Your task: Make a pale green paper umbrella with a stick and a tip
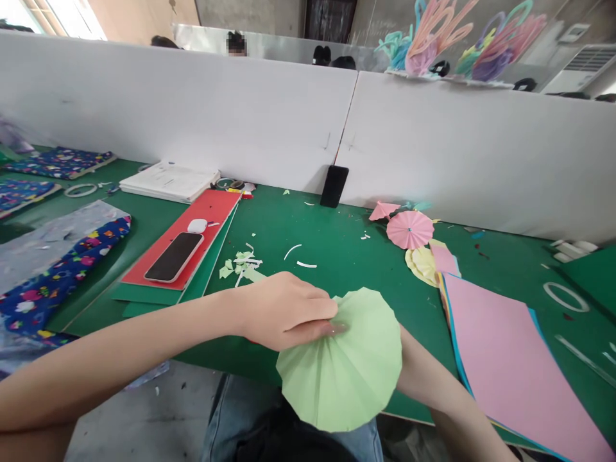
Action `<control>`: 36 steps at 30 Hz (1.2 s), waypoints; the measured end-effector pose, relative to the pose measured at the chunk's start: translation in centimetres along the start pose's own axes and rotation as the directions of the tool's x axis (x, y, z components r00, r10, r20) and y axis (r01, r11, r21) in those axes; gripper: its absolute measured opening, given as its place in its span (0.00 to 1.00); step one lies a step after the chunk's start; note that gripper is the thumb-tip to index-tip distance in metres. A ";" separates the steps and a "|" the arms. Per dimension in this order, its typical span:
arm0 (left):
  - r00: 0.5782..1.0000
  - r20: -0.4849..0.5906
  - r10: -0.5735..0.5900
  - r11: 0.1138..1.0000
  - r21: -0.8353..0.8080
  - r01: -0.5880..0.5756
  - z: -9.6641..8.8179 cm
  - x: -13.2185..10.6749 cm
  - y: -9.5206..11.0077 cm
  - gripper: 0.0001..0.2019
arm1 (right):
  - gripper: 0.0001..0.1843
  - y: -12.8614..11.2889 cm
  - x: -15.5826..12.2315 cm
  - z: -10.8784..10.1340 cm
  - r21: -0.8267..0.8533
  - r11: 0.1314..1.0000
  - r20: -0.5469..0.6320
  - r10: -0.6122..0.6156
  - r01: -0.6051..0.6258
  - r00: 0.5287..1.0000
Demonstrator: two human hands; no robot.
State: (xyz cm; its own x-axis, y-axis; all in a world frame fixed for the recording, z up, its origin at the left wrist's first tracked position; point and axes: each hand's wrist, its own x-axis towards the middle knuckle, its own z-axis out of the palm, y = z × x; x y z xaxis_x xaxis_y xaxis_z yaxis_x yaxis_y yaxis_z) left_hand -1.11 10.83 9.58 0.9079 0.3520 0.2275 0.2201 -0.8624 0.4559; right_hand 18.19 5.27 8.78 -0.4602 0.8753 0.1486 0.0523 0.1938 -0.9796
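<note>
A light green pleated paper disc point(346, 369), shaped like a small umbrella top, is held over the near edge of the green table point(337, 256). My left hand point(283, 311) pinches it at its upper left, fingers pressed together on the paper. My right hand is hidden behind the disc; only its wrist and forearm point(433, 385) show, running up to the disc's right side.
Green paper scraps point(243, 264) lie beyond my left hand. A phone point(174, 256) and earbud case point(197, 225) rest on red card. Pink point(410, 229) and yellow point(423, 264) paper umbrellas, stacked coloured sheets point(505, 359), a black phone point(333, 186) and white dividers stand behind.
</note>
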 end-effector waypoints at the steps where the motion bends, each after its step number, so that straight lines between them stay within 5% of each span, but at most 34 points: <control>1: 1.000 -0.002 -0.021 0.999 -0.047 0.021 0.1 0.0 -0.1 0.14 | 0.15 0.0 0.2 0.0 0.019 1.000 0.012 0.007 -0.007 1.000; 8: 0.986 0.047 -0.157 0.979 -0.126 0.162 0.5 -0.5 -0.9 0.15 | 0.13 1.2 -0.1 -0.6 -0.028 0.991 0.134 0.130 -0.128 0.982; 15: 0.981 0.027 -0.193 0.966 -0.171 0.195 0.0 -0.8 -0.8 0.16 | 0.08 1.6 -0.3 -0.7 -0.007 0.984 0.108 0.176 -0.176 0.978; 27: 0.960 0.060 -0.272 0.940 -0.198 0.279 0.1 -2.0 -2.0 0.15 | 0.13 2.5 -0.8 -0.9 0.057 0.903 0.236 0.403 -0.427 0.884; 36: 0.943 0.102 -0.316 0.910 -0.248 0.331 -0.2 -1.8 -1.7 0.15 | 0.13 2.6 -1.3 -0.6 -0.015 0.919 0.209 0.387 -0.393 0.898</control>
State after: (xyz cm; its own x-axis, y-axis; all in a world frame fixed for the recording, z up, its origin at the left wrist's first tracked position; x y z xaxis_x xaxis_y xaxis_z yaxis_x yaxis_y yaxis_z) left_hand -3.18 11.70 8.60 0.8236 0.5669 -0.0174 0.4129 -0.5782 0.7037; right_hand 19.44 4.93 6.16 -0.5782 0.7684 -0.2743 0.2424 -0.1592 -0.9570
